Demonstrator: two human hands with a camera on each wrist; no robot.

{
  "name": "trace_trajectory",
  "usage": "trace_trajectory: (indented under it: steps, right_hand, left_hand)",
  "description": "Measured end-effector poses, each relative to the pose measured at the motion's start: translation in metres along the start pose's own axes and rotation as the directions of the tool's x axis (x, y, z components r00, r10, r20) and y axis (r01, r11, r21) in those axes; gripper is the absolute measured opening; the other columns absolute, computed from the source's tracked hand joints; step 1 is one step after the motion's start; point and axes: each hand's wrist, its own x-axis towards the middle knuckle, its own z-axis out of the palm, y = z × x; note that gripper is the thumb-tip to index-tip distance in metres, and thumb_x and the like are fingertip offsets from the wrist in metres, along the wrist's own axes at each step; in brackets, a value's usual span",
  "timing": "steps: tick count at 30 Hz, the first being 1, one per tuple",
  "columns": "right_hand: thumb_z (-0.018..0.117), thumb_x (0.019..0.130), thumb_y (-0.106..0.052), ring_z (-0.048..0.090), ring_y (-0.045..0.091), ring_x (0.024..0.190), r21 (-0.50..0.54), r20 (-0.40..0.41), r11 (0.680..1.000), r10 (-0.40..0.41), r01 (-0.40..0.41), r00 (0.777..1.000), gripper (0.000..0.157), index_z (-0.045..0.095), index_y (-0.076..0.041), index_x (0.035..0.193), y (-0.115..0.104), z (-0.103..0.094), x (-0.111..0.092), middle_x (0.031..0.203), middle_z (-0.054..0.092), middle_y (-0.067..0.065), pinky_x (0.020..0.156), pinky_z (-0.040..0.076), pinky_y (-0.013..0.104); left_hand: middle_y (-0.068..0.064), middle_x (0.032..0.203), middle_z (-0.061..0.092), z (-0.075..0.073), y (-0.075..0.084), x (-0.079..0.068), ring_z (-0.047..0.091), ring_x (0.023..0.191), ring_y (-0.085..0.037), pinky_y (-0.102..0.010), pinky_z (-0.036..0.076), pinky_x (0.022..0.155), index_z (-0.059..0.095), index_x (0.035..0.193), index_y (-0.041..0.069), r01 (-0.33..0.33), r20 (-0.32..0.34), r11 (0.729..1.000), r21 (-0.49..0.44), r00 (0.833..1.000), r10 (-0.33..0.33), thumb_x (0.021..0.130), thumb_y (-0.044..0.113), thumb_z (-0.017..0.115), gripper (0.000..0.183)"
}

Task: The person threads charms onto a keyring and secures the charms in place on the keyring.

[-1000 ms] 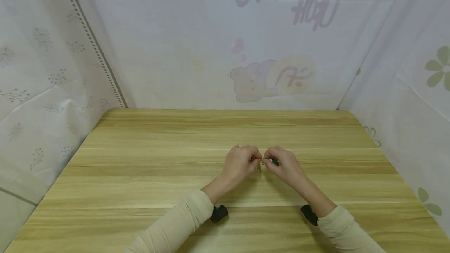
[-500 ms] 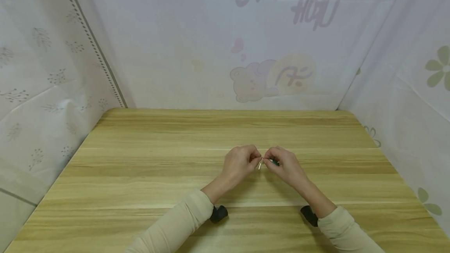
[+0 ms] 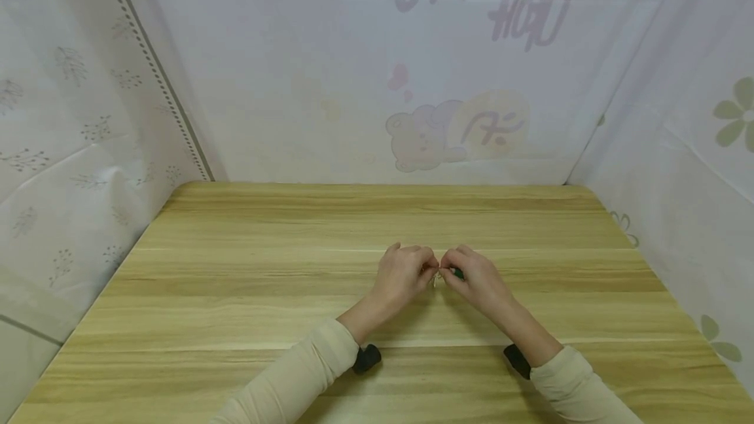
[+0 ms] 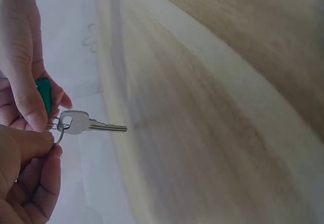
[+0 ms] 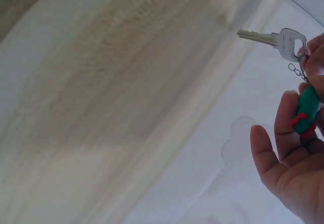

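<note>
Both hands meet fingertip to fingertip over the wooden table [image 3: 283, 293]. My left hand [image 3: 400, 273] pinches a thin metal key ring [image 4: 61, 137] between thumb and index finger. From that ring a silver key [image 4: 76, 123] sticks out, its toothed blade pointing away from the fingers; the right wrist view shows the same key [image 5: 291, 44]. My right hand [image 3: 480, 277] holds a green keychain charm [image 5: 307, 105] with red trim, thumb and fingers around it. A short link chain [image 5: 297, 71] runs by the charm's top, close to the ring. Part of the charm is hidden by the fingers.
Black wrist-camera mounts [image 3: 367, 358] sit under both forearms, near the tabletop. Printed white cloth [image 3: 294, 84] hangs behind the table and along both sides. Pale sleeves [image 3: 294, 371] cover the forearms.
Both hands stay in nearly the same place, with the right fingertips slightly farther left. The key below the fingers tilts and catches the light differently.
</note>
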Motion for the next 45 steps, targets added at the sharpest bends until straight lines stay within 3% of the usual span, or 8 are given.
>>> trace_trajectory:
  steps: [10, 15, 18, 22, 25, 30, 36, 45]
  right_hand:
    - [0.068, 0.081, 0.002, 0.048, 0.006, 0.067, 0.06, -0.048, 0.998, 0.016, -0.014, 0.999, 0.016, 0.061, -0.012, 0.077, 0.0023, 0.0009, -0.0009, 0.075, 0.058, -0.004, 0.057, 0.043, 0.021]
    - [0.068, 0.081, 0.0, 0.048, 0.006, 0.067, 0.061, -0.034, 0.997, 0.04, -0.038, 0.999, 0.017, 0.061, -0.014, 0.076, 0.0026, 0.0008, -0.0003, 0.074, 0.057, -0.005, 0.057, 0.043, 0.021]
    - [0.069, 0.081, 0.0, 0.049, 0.007, 0.067, 0.038, -0.016, 0.999, 0.039, -0.039, 0.999, 0.017, 0.06, -0.013, 0.076, 0.0022, 0.0007, -0.0003, 0.075, 0.056, -0.004, 0.058, 0.044, 0.021]
    - [0.069, 0.081, 0.0, 0.051, 0.008, 0.067, -0.015, -0.002, 1.0, -0.001, 0.0, 1.0, 0.016, 0.06, -0.012, 0.077, 0.0011, 0.0006, -0.001, 0.077, 0.057, -0.002, 0.058, 0.045, 0.021]
    - [0.069, 0.081, 0.0, 0.051, 0.009, 0.066, -0.039, -0.011, 0.998, -0.042, 0.041, 0.999, 0.016, 0.06, -0.012, 0.078, 0.0007, 0.0008, -0.001, 0.077, 0.056, -0.002, 0.057, 0.044, 0.02]
    - [0.07, 0.081, 0.0, 0.05, 0.009, 0.065, -0.021, -0.023, 0.999, -0.043, 0.042, 0.999, 0.016, 0.06, -0.013, 0.077, 0.0017, 0.0014, -0.0011, 0.076, 0.055, -0.003, 0.057, 0.045, 0.021]
    - [0.069, 0.082, -0.002, 0.048, 0.006, 0.067, 0.051, -0.02, 0.998, 0.041, -0.04, 0.999, 0.015, 0.061, -0.014, 0.077, 0.0028, 0.0015, 0.0009, 0.076, 0.058, -0.003, 0.057, 0.044, 0.022]
    - [0.069, 0.082, -0.003, 0.046, 0.006, 0.065, 0.079, -0.048, 0.995, 0.06, -0.056, 0.997, 0.014, 0.061, -0.013, 0.076, 0.0017, 0.0009, 0.0016, 0.073, 0.058, -0.004, 0.056, 0.042, 0.021]
  left_hand:
    - [0.008, 0.071, 0.069, -0.0009, 0.0004, -0.0004, 0.053, 0.055, 0.0, -0.01, 0.037, 0.05, 0.07, 0.077, 0.017, 0.126, 0.019, 0.98, -0.152, 0.992, -0.125, 0.079, 0.01, 0.073, 0.008]
    - [0.007, 0.07, 0.069, -0.0008, 0.0008, -0.0009, 0.053, 0.054, 0.001, -0.014, 0.041, 0.049, 0.069, 0.078, 0.016, 0.156, 0.054, 0.973, -0.168, 0.987, -0.149, 0.081, 0.012, 0.072, 0.006]
    - [0.007, 0.071, 0.068, -0.0003, 0.0005, -0.0011, 0.057, 0.058, -0.001, -0.03, 0.053, 0.069, 0.067, 0.078, 0.016, 0.086, 0.052, 0.992, -0.089, 0.995, -0.081, 0.081, 0.012, 0.072, 0.007]
    - [0.007, 0.074, 0.069, -0.0002, 0.0008, -0.0007, 0.064, 0.068, -0.005, -0.055, 0.048, 0.087, 0.067, 0.082, 0.017, -0.026, 0.04, 0.999, 0.028, 0.999, 0.025, 0.083, 0.014, 0.071, 0.005]
    - [0.006, 0.074, 0.069, -0.0014, 0.0019, -0.0005, 0.064, 0.068, -0.007, -0.056, 0.047, 0.088, 0.068, 0.081, 0.016, -0.038, 0.042, 0.999, 0.038, 0.998, 0.036, 0.083, 0.014, 0.072, 0.005]
    - [0.006, 0.07, 0.068, -0.0022, 0.002, -0.0011, 0.059, 0.059, -0.004, -0.046, 0.05, 0.086, 0.069, 0.077, 0.016, 0.011, 0.034, 0.999, -0.036, 0.999, -0.01, 0.081, 0.012, 0.073, 0.007]
    - [0.008, 0.066, 0.067, -0.0015, 0.0019, -0.0013, 0.047, 0.051, 0.002, -0.013, 0.04, 0.052, 0.069, 0.076, 0.016, 0.091, 0.027, 0.988, -0.125, 0.996, -0.089, 0.081, 0.009, 0.071, 0.009]
    - [0.006, 0.069, 0.068, -0.0011, 0.002, -0.0011, 0.049, 0.051, 0.002, -0.01, 0.036, 0.044, 0.068, 0.078, 0.015, 0.166, 0.052, 0.965, -0.201, 0.986, -0.159, 0.081, 0.008, 0.07, 0.008]
